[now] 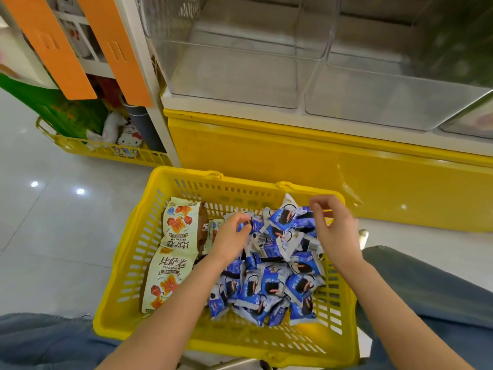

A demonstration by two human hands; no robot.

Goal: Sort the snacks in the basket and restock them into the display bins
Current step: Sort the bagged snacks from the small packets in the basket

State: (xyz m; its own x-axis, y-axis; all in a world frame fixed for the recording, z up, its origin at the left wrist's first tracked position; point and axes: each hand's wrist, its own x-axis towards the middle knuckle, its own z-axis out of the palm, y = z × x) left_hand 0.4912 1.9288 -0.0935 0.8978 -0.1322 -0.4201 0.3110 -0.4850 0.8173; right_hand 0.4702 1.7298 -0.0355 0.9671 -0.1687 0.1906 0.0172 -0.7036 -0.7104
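Seems barely begun, with left hand [231, 232] pinching a small blue-and-white foil snack packet [253, 226] from the heap [274, 284] under it in the yellow plastic basket [138, 249], right hand [334, 231] loosely curled and empty, clear plastic display bins [240, 62] beyond both bare.

Yellow basket [128, 263], blue-white snack packets [274, 284], orange panels [53, 46].

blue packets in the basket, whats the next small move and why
Probably lower the right hand, which hangs loose above the heap, so both hands can scoop a bunch. The left hand already curls its fingers on the blue packets. They lie piled on the right side of the basket, apart from the cream bags, and the clear bins above look empty.
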